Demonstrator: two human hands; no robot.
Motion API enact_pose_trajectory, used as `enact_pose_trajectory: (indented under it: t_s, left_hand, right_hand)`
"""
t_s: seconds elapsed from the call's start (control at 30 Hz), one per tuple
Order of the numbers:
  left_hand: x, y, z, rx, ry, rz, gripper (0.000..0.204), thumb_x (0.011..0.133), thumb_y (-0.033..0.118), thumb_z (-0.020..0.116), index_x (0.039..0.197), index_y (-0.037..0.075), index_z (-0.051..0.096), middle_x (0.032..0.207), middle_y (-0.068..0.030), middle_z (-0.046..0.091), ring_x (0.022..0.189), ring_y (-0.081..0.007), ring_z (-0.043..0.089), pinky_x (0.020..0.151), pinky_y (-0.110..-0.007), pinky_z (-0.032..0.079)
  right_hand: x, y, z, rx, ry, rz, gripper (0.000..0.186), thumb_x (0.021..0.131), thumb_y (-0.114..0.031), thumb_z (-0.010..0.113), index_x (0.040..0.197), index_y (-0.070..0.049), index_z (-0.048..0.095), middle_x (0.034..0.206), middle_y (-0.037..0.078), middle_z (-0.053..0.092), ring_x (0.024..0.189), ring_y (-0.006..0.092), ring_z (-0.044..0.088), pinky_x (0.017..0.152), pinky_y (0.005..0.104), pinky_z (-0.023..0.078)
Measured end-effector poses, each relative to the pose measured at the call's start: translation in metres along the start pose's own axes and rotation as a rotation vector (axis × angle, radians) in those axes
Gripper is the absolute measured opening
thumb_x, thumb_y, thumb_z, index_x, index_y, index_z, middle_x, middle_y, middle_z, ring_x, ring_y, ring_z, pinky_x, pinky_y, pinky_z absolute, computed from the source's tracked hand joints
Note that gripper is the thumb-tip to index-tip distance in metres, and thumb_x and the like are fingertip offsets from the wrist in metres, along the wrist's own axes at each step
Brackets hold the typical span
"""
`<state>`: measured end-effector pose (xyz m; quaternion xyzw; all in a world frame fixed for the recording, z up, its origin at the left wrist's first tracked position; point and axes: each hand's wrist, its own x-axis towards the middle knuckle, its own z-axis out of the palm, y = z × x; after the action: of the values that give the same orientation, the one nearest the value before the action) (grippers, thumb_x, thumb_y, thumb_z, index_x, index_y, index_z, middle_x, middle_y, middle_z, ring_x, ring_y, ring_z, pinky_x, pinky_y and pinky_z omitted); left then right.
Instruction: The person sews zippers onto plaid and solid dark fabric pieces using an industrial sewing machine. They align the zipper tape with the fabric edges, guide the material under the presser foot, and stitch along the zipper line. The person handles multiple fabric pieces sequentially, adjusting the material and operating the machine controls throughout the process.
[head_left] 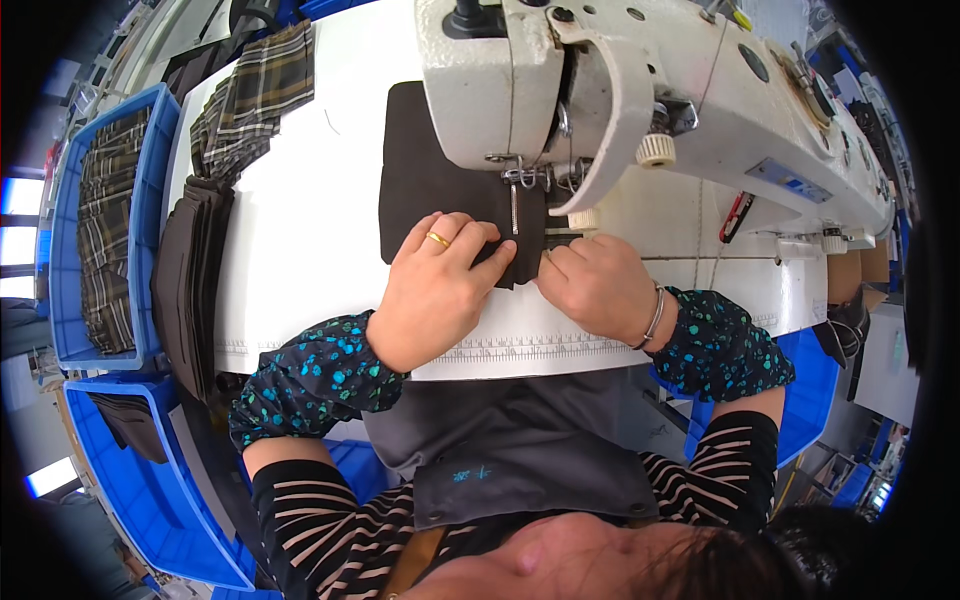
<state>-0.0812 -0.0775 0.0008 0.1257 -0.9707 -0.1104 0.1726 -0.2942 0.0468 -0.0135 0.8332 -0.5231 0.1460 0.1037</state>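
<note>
The dark brown fabric piece (440, 190) lies flat on the white sewing table (300, 250), under the presser foot (520, 185) of the white industrial sewing machine (620, 90). It looks mid-seam. The left hand (435, 290) presses it flat, fingers spread; the right hand (598, 285) pinches its edge. Feeding on likely needs both hands steady.

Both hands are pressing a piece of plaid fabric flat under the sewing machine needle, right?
Not quite. In the head view the left hand and right hand press dark brown fabric under the sewing machine; the plaid fabric lies aside.
</note>
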Motion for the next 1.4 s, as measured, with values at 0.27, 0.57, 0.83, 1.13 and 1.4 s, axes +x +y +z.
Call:
enact_pose_trajectory:
  t_s: [0.27,0.57,0.83,1.13,1.4]
  left_hand:
    - [0.002,0.001,-0.002,0.033,0.028,0.017,0.053,0.068,0.005,0.076,0.121,0.009,0.077,0.129,-0.0056,0.069,0.122,-0.0279,0.062,0.104,-0.043,0.051]
    - [0.000,0.000,0.004,0.059,0.046,0.015,0.055,0.069,0.008,0.077,0.124,0.010,0.076,0.130,-0.0051,0.071,0.121,-0.0288,0.064,0.104,-0.043,0.052]
    - [-0.001,0.004,0.003,0.092,-0.018,0.021,0.061,0.071,0.015,0.080,0.132,0.010,0.072,0.136,-0.0061,0.068,0.125,-0.0298,0.063,0.103,-0.043,0.051]
    - [-0.001,0.007,0.000,0.038,-0.057,0.009,0.062,0.077,0.023,0.081,0.135,0.007,0.069,0.140,-0.0079,0.065,0.129,-0.0307,0.060,0.106,-0.045,0.050]
    - [0.001,0.002,0.001,0.030,-0.064,0.047,0.060,0.080,0.027,0.081,0.135,0.005,0.069,0.142,-0.0086,0.065,0.129,-0.0300,0.060,0.109,-0.049,0.049]
  right_hand:
    - [-0.001,-0.001,-0.004,-0.010,-0.068,0.022,0.017,0.079,-0.015,0.068,0.092,-0.005,0.071,0.073,0.000,0.056,0.068,0.0173,0.059,0.060,0.0330,0.047]
    - [0.003,0.000,-0.007,0.077,-0.024,0.000,0.006,0.077,-0.013,0.066,0.076,-0.009,0.062,0.068,0.002,0.057,0.062,0.0178,0.060,0.055,0.0330,0.047]
    - [0.001,-0.001,-0.004,0.073,-0.027,0.009,0.007,0.078,-0.014,0.068,0.077,-0.009,0.063,0.068,0.002,0.058,0.063,0.0182,0.062,0.056,0.0337,0.048]
    - [0.012,0.003,-0.018,0.027,0.208,0.124,0.019,0.081,-0.020,0.076,0.095,-0.008,0.073,0.086,-0.002,0.064,0.070,0.0150,0.059,0.057,0.0310,0.047]
    - [0.002,-0.004,-0.005,0.026,-0.002,0.170,0.040,0.085,-0.023,0.080,0.122,-0.007,0.075,0.137,0.005,0.070,0.074,0.0155,0.065,0.064,0.0323,0.053]
